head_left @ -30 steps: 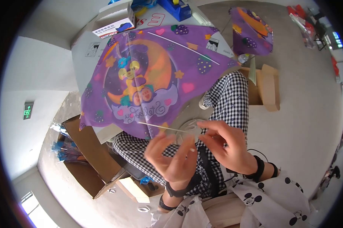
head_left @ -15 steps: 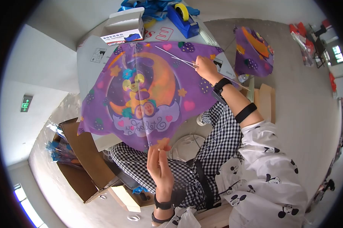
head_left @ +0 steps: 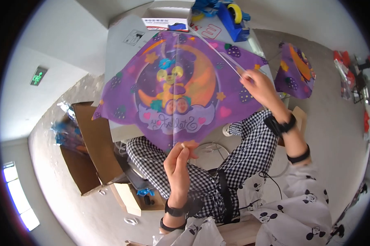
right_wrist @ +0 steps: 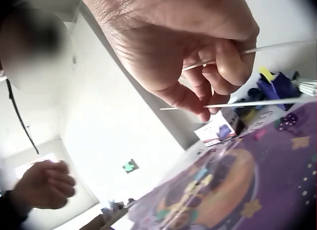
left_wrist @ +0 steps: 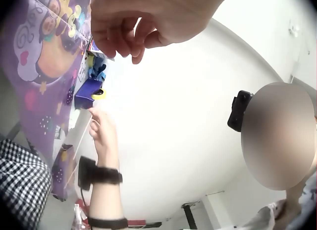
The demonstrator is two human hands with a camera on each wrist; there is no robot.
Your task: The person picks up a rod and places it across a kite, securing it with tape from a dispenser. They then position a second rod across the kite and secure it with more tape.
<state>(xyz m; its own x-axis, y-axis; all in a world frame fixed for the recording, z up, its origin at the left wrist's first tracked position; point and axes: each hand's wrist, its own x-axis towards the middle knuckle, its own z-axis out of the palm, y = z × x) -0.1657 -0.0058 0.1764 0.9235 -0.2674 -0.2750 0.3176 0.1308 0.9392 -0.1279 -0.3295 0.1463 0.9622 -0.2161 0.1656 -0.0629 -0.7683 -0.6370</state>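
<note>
A purple kite (head_left: 209, 78) with a moon, a cartoon animal and mirrored lettering lies spread over the table, its lower tip hanging toward the lap. Over its right part, my right hand (head_left: 260, 88) grips thin white rods (head_left: 217, 53) that slant up to the left. The right wrist view shows one rod (right_wrist: 262, 104) pinched between thumb and finger and another (right_wrist: 272, 46) running through the curled fingers. Close to the kite's lower tip, my left hand (head_left: 177, 168) pinches a small white piece (head_left: 183, 145) at its fingertips; most of that piece is hidden.
On the table (head_left: 123, 53) at the back stand an open carton (head_left: 167, 24) and a blue tape dispenser (head_left: 234, 24). A second purple kite (head_left: 293, 74) is at the right. A cardboard box (head_left: 97, 143) stands left of the legs, a smaller open box (head_left: 127, 201) below it.
My right hand has left the lap, where both hands were together, and moved up over the kite's right part. The rod lying there is lifted in it. The left hand stays low, still pinching.
</note>
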